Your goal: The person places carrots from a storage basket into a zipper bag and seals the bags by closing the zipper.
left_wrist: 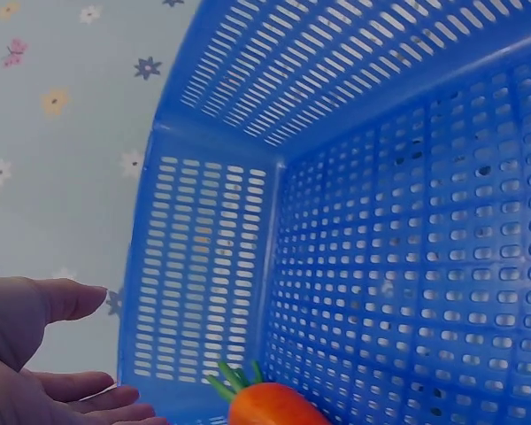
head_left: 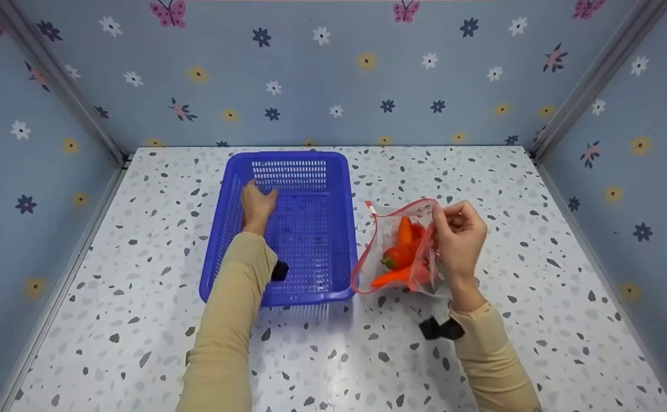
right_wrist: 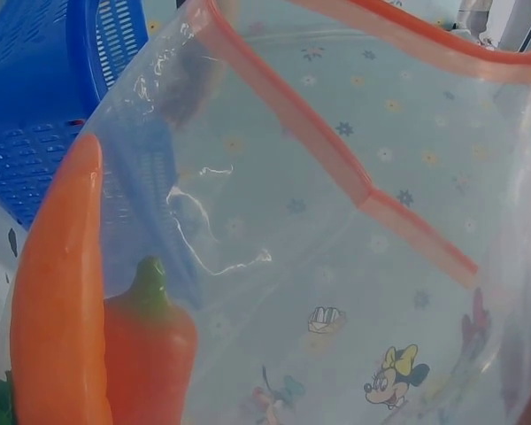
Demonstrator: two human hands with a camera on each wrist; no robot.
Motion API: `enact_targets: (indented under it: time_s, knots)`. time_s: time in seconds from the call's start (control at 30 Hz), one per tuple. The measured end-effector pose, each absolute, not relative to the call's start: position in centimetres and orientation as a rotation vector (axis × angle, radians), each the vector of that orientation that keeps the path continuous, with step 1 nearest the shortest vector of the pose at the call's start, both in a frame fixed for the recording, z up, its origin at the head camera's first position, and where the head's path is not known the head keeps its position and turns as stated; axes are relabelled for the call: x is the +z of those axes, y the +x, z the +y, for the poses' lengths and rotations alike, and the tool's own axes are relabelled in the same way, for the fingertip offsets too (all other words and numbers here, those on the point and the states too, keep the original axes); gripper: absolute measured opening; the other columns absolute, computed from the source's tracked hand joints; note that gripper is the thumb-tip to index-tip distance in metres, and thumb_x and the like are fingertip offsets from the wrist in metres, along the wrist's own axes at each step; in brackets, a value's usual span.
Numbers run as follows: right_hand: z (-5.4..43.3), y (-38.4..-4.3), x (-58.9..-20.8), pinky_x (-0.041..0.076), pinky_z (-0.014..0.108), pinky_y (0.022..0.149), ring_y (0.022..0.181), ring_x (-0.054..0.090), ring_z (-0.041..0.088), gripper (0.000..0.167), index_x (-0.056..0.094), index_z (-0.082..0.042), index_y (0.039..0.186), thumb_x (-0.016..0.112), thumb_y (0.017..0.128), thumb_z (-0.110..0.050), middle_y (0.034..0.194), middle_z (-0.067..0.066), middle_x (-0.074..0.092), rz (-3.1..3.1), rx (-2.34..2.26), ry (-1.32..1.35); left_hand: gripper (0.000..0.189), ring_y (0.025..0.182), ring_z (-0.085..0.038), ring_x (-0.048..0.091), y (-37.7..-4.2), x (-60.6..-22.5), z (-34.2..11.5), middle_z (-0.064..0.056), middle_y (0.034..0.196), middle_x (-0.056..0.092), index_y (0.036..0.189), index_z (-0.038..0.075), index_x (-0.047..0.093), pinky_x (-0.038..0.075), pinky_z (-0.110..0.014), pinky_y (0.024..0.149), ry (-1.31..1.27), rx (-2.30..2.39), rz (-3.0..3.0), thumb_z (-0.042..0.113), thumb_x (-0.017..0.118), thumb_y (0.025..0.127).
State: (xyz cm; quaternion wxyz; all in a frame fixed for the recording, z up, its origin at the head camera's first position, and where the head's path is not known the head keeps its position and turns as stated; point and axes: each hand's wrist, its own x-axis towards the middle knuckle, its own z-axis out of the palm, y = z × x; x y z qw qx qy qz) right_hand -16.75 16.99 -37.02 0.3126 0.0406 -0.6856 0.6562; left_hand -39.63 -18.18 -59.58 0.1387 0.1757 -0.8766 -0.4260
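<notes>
My left hand is inside a blue perforated plastic basket, near its left wall. In the left wrist view its thumb and fingers are spread apart with nothing between them. A carrot with green stem tops lies in the basket just beyond the fingertips, partly cut off by the frame. My right hand pinches the upper edge of a clear, red-trimmed plastic bag, holding its mouth open. Inside the bag are an orange carrot-shaped piece, a red-orange pepper with a green stem, and other orange-red pieces.
The bag stands on a white speckled table, close to the basket's right side. Blue flower-patterned panels enclose the table at the back and both sides.
</notes>
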Motion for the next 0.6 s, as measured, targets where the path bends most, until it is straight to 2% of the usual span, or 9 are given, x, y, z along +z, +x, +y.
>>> enact_targets:
  time_s: [0.1, 0.2, 0.23, 0.3, 0.33, 0.43, 0.47, 0.53, 0.6]
  knots:
    - [17.1, -16.7, -37.1, 0.033, 0.016, 0.034, 0.039, 0.04, 0.008, 0.017, 0.047, 0.014, 0.069, 0.058, 0.08, 0.006, 0.051, 0.004, 0.05, -1.803, 1.747, 0.11, 0.069, 0.116, -0.035, 0.04, -38.4, -58.9, -18.0, -0.023, 0.122, 0.046, 0.127, -0.008, 0.041, 0.023, -0.032, 0.103, 0.545, -1.243, -2.546, 0.029, 0.067, 0.075]
    - [17.1, -16.7, -37.1, 0.033, 0.016, 0.033, 0.038, 0.041, 0.009, 0.016, 0.047, 0.013, 0.069, 0.057, 0.08, 0.007, 0.051, 0.004, 0.051, -1.795, 1.761, 0.115, 0.058, 0.109, -0.032, 0.045, -37.8, -59.5, -18.4, -0.021, 0.113, 0.052, 0.119, -0.008, 0.049, 0.031, -0.033, 0.097, 0.602, -1.242, -2.545, 0.025, 0.068, 0.074]
    - [17.1, -16.7, -37.2, 0.033, 0.016, 0.033, 0.038, 0.041, 0.009, 0.015, 0.047, 0.012, 0.069, 0.057, 0.08, 0.007, 0.052, 0.004, 0.051, -1.794, 1.764, 0.115, 0.051, 0.102, -0.032, 0.049, -37.7, -59.7, -18.4, -0.02, 0.106, 0.056, 0.111, -0.008, 0.053, 0.036, -0.034, 0.091, 0.619, -1.216, -2.531, 0.021, 0.069, 0.072]
    - [17.1, -16.8, -37.2, 0.034, 0.017, 0.032, 0.037, 0.041, 0.01, 0.015, 0.048, 0.011, 0.069, 0.057, 0.079, 0.007, 0.051, 0.004, 0.051, -1.787, 1.774, 0.111, 0.047, 0.1, -0.031, 0.052, -37.6, -60.1, -18.9, -0.018, 0.101, 0.058, 0.107, -0.007, 0.055, 0.038, -0.035, 0.089, 0.642, -1.275, -2.55, 0.021, 0.07, 0.072]
    - [17.2, -16.8, -37.2, 0.034, 0.017, 0.032, 0.037, 0.041, 0.01, 0.014, 0.048, 0.011, 0.069, 0.057, 0.079, 0.007, 0.051, 0.004, 0.051, -1.785, 1.776, 0.11, 0.043, 0.095, -0.031, 0.053, -37.9, -60.9, -19.0, -0.017, 0.096, 0.059, 0.103, -0.007, 0.057, 0.039, -0.037, 0.084, 0.663, -1.263, -2.536, 0.018, 0.07, 0.071]
    - [17.2, -16.8, -37.2, 0.034, 0.017, 0.032, 0.037, 0.041, 0.01, 0.014, 0.048, 0.011, 0.069, 0.057, 0.079, 0.007, 0.051, 0.004, 0.051, -1.779, 1.778, 0.114, 0.047, 0.097, -0.031, 0.053, -39.2, -63.6, -19.9, -0.018, 0.1, 0.059, 0.106, -0.006, 0.057, 0.039, -0.039, 0.086, 0.673, -1.291, -2.549, 0.021, 0.071, 0.071]
    - [17.2, -16.8, -37.2, 0.034, 0.017, 0.032, 0.037, 0.041, 0.01, 0.015, 0.048, 0.012, 0.069, 0.057, 0.079, 0.007, 0.051, 0.005, 0.051, -1.773, 1.782, 0.117, 0.048, 0.098, -0.032, 0.053, -40.1, -65.2, -20.4, -0.018, 0.1, 0.06, 0.107, -0.006, 0.057, 0.039, -0.04, 0.087, 0.672, -1.302, -2.55, 0.023, 0.071, 0.071]
    - [17.3, -16.8, -37.2, 0.034, 0.017, 0.032, 0.036, 0.041, 0.01, 0.016, 0.047, 0.013, 0.069, 0.057, 0.079, 0.007, 0.051, 0.004, 0.051, -1.772, 1.777, 0.129, 0.045, 0.089, -0.032, 0.055, -42.1, -68.9, -21.4, -0.017, 0.091, 0.061, 0.098, -0.004, 0.06, 0.041, -0.042, 0.081, 0.656, -1.222, -2.525, 0.025, 0.072, 0.067]
    - [17.3, -16.9, -37.2, 0.033, 0.017, 0.032, 0.036, 0.04, 0.01, 0.017, 0.046, 0.014, 0.069, 0.058, 0.079, 0.007, 0.05, 0.005, 0.051, -1.768, 1.776, 0.137, 0.045, 0.085, -0.031, 0.056, -44.0, -72.2, -22.5, -0.014, 0.086, 0.062, 0.093, -0.001, 0.06, 0.041, -0.042, 0.081, 0.639, -1.201, -2.535, 0.03, 0.073, 0.063]
